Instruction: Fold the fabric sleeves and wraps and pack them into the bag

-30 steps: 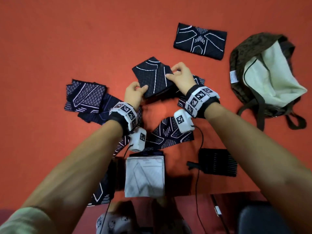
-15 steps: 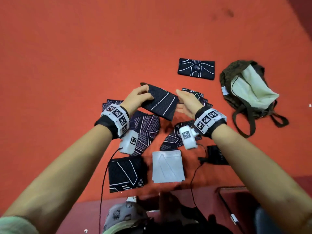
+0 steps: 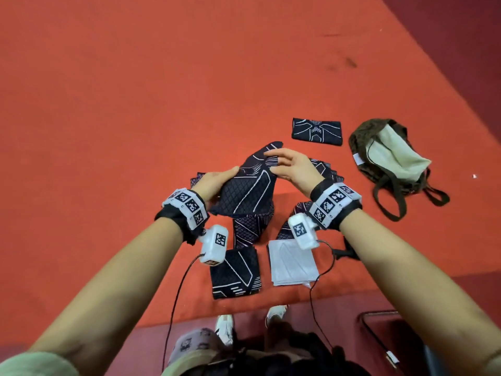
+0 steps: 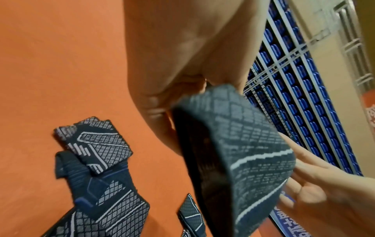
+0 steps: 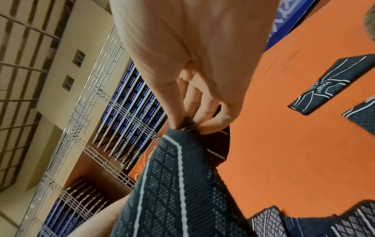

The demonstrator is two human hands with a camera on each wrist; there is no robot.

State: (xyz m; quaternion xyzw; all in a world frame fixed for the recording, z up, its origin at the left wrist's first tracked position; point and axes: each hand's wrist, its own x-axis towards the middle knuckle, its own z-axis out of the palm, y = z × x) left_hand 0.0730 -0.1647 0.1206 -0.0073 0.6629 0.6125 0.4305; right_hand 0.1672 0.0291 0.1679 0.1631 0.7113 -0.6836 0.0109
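Mid-fold: dark patterned sleeve (image 3: 248, 189) held above the orange floor (image 3: 108, 131), left hand (image 3: 214, 183) gripping its near end, right hand (image 3: 291, 165) pinching the far edge, apparently doubling it over; next, flatten, then carry to the open bag (image 3: 363, 147) lying well right.

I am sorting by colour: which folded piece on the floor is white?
The white folded piece, lying near the right wrist, beside a dark folded sleeve. All others are dark with white lines.
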